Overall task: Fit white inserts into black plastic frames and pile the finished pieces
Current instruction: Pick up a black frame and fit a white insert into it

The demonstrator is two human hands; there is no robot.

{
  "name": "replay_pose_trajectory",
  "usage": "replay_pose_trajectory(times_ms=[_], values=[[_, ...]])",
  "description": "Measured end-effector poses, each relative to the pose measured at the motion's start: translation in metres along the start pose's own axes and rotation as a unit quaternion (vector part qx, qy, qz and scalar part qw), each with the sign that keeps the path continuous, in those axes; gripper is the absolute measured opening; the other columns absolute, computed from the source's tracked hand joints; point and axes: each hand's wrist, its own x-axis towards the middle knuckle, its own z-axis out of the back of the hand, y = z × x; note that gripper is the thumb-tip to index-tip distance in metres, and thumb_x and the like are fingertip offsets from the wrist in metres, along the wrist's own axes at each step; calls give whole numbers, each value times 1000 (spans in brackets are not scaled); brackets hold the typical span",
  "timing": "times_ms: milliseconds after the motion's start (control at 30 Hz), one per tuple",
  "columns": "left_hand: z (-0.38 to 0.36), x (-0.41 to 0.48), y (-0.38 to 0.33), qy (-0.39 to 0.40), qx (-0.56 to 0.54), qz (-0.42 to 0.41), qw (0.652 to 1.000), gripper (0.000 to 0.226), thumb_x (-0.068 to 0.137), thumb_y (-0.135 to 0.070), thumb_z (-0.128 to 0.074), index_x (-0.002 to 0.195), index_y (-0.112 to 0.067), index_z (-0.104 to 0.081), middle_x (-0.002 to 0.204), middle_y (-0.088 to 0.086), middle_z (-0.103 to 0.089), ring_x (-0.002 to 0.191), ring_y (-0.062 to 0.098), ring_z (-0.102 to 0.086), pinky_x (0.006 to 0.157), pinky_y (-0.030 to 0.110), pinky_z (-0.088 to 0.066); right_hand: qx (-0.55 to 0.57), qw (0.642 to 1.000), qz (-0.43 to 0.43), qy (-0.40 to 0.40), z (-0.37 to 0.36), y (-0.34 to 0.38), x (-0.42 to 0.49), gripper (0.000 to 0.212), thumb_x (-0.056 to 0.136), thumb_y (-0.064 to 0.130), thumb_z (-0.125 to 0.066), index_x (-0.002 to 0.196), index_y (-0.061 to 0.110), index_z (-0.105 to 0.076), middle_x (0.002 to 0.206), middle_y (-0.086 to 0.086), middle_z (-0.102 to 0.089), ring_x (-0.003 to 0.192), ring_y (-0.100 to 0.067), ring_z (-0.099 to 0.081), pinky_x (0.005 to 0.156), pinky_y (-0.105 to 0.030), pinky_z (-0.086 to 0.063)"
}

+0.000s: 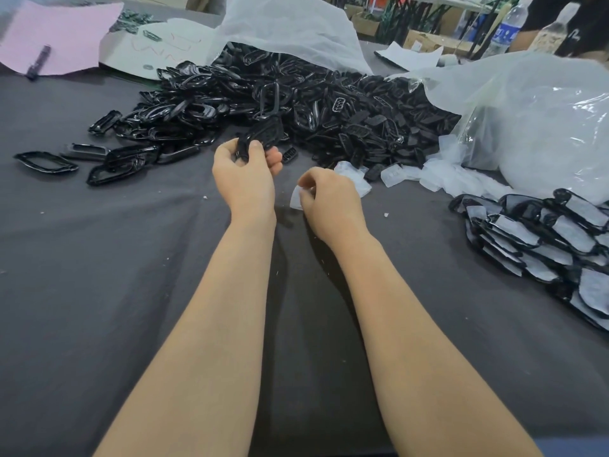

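i observed the left hand (245, 173) raised just in front of the large heap of loose black plastic frames (313, 103). its fingers (256, 149) were curled round one black oval plastic frame (263, 131), which stood up out of the fist against the heap's near edge. the right hand (331, 202) sat beside it and slightly nearer to me, thumb and forefinger closed in a pinch on a thin white translucent insert (295, 198); only one corner of it showed. the two hands were near each other but apart. more loose white inserts (441, 179) lay scattered at the mouth of a clear plastic bag (543, 133) on the right. the pile of finished frames with white inserts fitted (534, 239) lay at the right edge of the dark grey cloth-covered worktop (99, 258). a pink paper sheet (62, 31) with a dark marker pen (39, 61) on it lay at far left.
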Motion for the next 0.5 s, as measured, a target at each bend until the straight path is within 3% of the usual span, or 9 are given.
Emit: replay_pose_trajectory(times_ms=[133, 267, 333, 400, 500], values=[[-1, -1, -1, 4, 8, -1, 1000, 17, 99, -5, -48, 115, -3, -51, 81, 4, -63, 61, 4, -64, 58, 15, -51, 14, 999, -31, 25, 0, -1, 2, 36, 95, 9, -48, 131, 10, -49, 124, -12, -55, 115, -28, -49, 97, -36, -40], [-1, -3, 0, 11, 21, 1, 1000, 16, 99, -6, -48, 115, -4, -51, 83, 5, -64, 62, 4, -64, 60, 16, -52, 38, 997, -62, 27, 0, -2, 3, 28, 94, 12, -50, 122, 9, -53, 120, -11, -59, 113, -27, -52, 97, -39, -43], [-1, -3, 0, 15, 23, 5, 1000, 13, 99, -6, -48, 112, -6, -50, 84, 7, -65, 62, 4, -64, 59, 16, -52, 86, 995, -54, -1, 3, -3, 0, 20, 92, 11, -53, 110, 9, -59, 106, -4, -64, 102, -21, -57, 90, -30, -45], [-2, -3, 0, 18, 22, 6, 1000, 9, 99, -6, -48, 108, -9, -49, 85, 8, -65, 62, 4, -64, 59, 16, -52, 158, 985, -53, -38, 9, -5, -2, 7, 88, 10, -58, 93, 14, -61, 81, 8, -62, 79, -13, -58, 72, -15, -42], [-3, -3, 1, 20, 23, 6, 1000, 8, 99, -6, -48, 106, -9, -49, 87, 9, -64, 63, 5, -64, 59, 16, -51, 315, 942, -93, -66, 18, -8, -1, 17, 86, 5, -60, 77, 18, -55, 71, 4, -63, 61, -9, -61, 64, -18, -47]])
